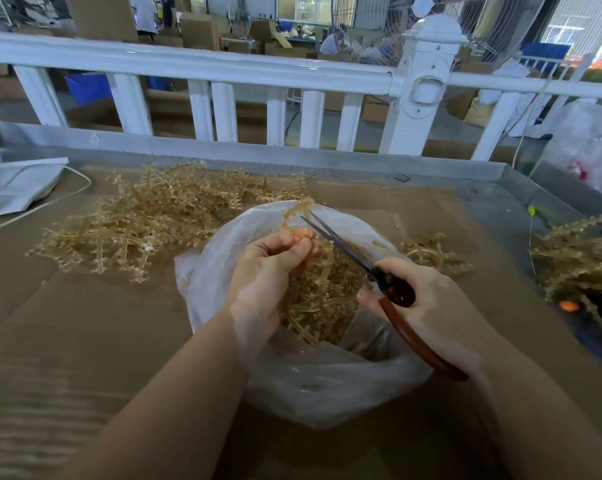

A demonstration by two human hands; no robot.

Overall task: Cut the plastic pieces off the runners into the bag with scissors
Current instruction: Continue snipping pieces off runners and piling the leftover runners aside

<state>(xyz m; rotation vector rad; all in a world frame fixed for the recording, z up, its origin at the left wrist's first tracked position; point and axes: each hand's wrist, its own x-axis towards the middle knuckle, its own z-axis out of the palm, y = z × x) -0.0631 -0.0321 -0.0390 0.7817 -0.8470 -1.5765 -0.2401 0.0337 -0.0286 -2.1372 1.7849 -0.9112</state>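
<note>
At the centre of the frame, a worker's left hand [275, 261] is gripping a bunch of amber runners [313, 299], fingers curled round the stems, and is holding one branch up over the mouth of a clear plastic bag [327, 386] that is lying on the cardboard-covered table [67, 323]. The right hand [427, 306] is wrapping the red-brown handles of the scissors [344, 247], whose dark blades are standing slightly parted and angling toward the upper left, their tips reaching the raised branch tip [298, 207]. The trimming step appears to be under way, with the blades seemingly about to bite at a piece on that branch; the next move is likely calling for closing the blades close to the stem so the piece is dropping into the bag below. A large pile of untrimmed runners [147, 220] is waiting at the centre left, and more runners [576, 258] are lying at the right edge, suggesting much work is remaining.
</note>
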